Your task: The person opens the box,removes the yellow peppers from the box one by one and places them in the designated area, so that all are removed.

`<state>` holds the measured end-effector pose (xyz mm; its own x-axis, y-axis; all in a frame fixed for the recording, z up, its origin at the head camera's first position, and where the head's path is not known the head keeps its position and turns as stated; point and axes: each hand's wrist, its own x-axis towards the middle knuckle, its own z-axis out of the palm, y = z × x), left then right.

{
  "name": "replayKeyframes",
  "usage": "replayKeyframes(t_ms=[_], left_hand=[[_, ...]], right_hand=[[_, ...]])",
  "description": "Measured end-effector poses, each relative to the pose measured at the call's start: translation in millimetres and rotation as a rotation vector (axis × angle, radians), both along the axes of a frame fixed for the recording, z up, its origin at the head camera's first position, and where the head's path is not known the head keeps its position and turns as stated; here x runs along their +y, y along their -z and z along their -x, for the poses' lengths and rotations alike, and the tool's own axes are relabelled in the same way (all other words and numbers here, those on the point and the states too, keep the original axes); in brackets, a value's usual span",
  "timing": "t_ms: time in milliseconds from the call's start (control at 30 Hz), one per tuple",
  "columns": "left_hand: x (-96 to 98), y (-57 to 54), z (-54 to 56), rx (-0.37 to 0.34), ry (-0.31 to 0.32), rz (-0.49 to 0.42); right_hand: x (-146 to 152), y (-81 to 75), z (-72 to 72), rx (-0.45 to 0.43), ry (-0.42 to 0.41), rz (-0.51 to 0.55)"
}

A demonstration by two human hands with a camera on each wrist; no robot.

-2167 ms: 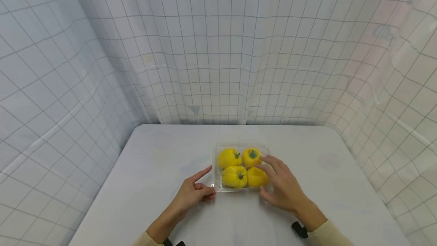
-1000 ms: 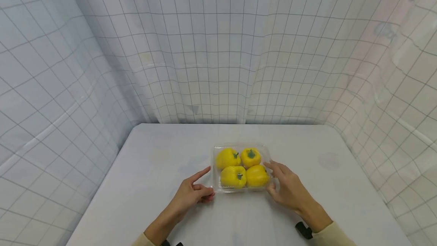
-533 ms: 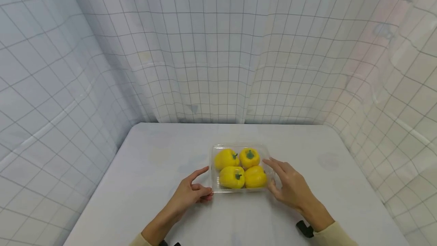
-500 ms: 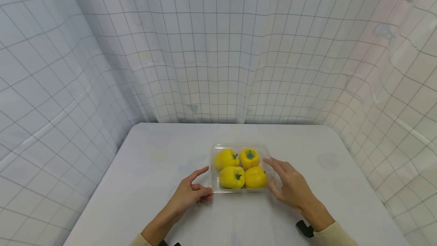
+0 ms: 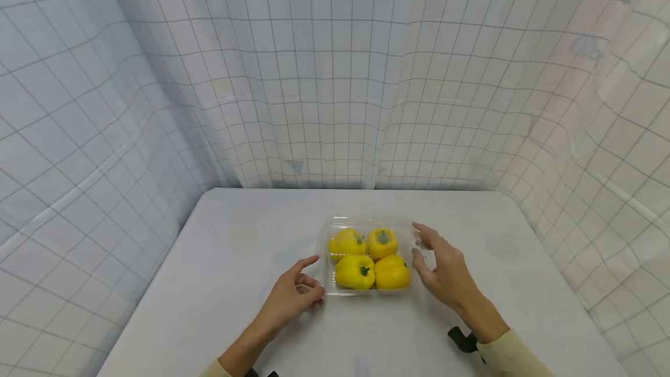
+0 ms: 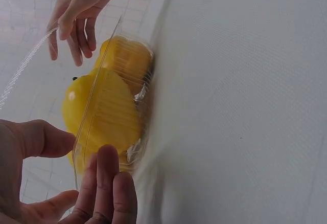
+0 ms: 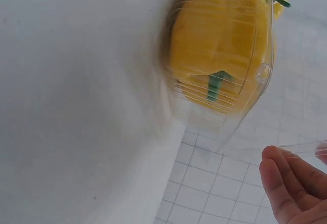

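A clear plastic clamshell box [image 5: 361,292] on the table holds several yellow bell peppers [image 5: 355,273] with green stems. Its thin see-through lid [image 7: 301,147] stands partly raised, tilted up from the front, over the rear peppers. My right hand [image 5: 445,272] pinches the lid's edge between thumb and fingertips at the right side, above the tray. At the front left corner, my left hand [image 5: 289,295] pinches the box's rim, thumb on one side and fingers on the other, as the left wrist view shows. There, the right hand [image 6: 84,9] appears beyond the peppers.
The box rests mid-table on a white tabletop [image 5: 251,237]. White grid-patterned curtains [image 5: 324,103] enclose the back and both sides. A black strap mount [image 5: 463,339] sits at the right wrist.
My right hand first moves from over the front right pepper to the box's right side, then rises away from me, lifting the lid. My left hand stays at the front left corner.
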<state>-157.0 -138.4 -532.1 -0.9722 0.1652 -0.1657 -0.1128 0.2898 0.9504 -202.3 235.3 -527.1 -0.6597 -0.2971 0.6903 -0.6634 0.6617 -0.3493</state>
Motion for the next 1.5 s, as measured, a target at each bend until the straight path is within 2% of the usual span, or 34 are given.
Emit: replayKeyframes(t_ms=[167, 333, 633, 933, 1200, 1500], left_hand=[[4.3, 0.1, 0.5, 0.075, -0.037, 0.125], [12.3, 0.2, 2.9, 0.121, -0.035, 0.201], [21.7, 1.0, 8.4, 0.162, -0.002, 0.252], [26.0, 2.6, 15.0, 0.169, 0.022, 0.276], [28.4, 3.1, 23.2, 0.173, 0.030, 0.310], [27.3, 5.4, 27.5, 0.175, 0.049, 0.320]], right_hand=[[-5, -5.4, 4.2, -0.094, 0.046, 0.057], [-9, -8.6, 9.0, -0.149, 0.071, 0.126], [-13, -11.2, 28.2, -0.229, 0.026, 0.186], [-14, -9.6, 41.5, -0.431, 0.029, 0.195], [-15, -4.5, 54.0, -0.576, 0.020, 0.166], [-19, -2.7, 60.5, -0.717, 0.022, 0.144]])
